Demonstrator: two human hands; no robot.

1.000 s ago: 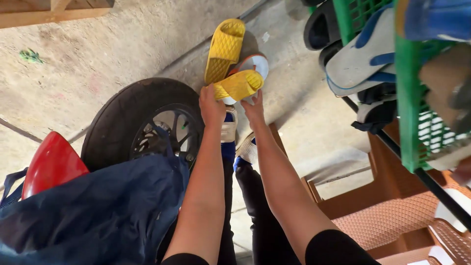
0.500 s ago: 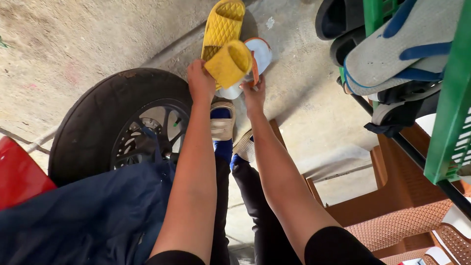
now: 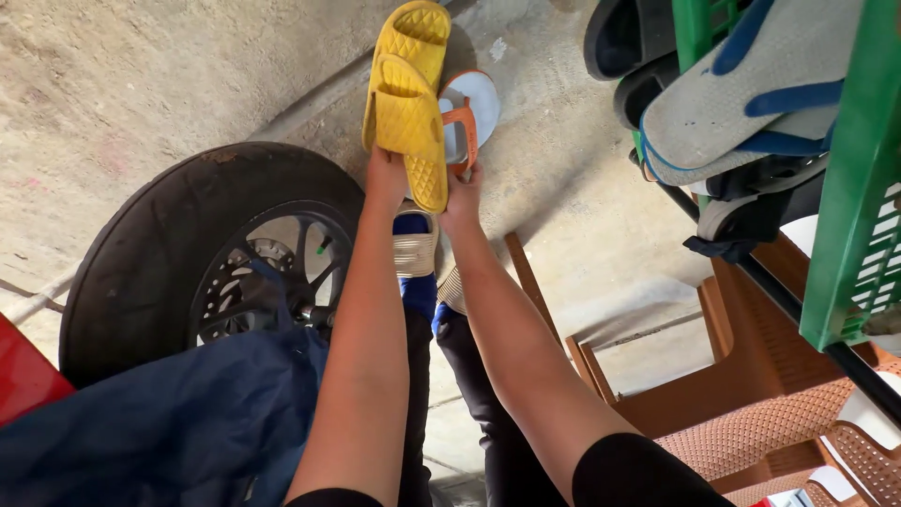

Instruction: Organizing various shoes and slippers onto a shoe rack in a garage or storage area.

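Note:
My left hand [image 3: 386, 180] and my right hand [image 3: 462, 195] both grip the heel end of a yellow slide sandal [image 3: 409, 127], held sole-down just above the concrete floor [image 3: 169, 75]. A second yellow slide [image 3: 419, 26] lies on the floor just beyond it, toe pointing away. A white sandal with an orange strap [image 3: 466, 108] lies to the right, partly under the held slide. My own feet in beige-strapped sandals [image 3: 414, 246] stand below the hands.
A scooter wheel [image 3: 202, 253] and a blue bag [image 3: 160, 422] are at the left. A green crate [image 3: 849, 188] holding slippers [image 3: 741, 84] stands at the right, above brown plastic chairs [image 3: 741, 413].
The yellow slide has been turned from crosswise to lengthwise and brought level, lined up beside the other yellow slide. Both hands have moved slightly left with it.

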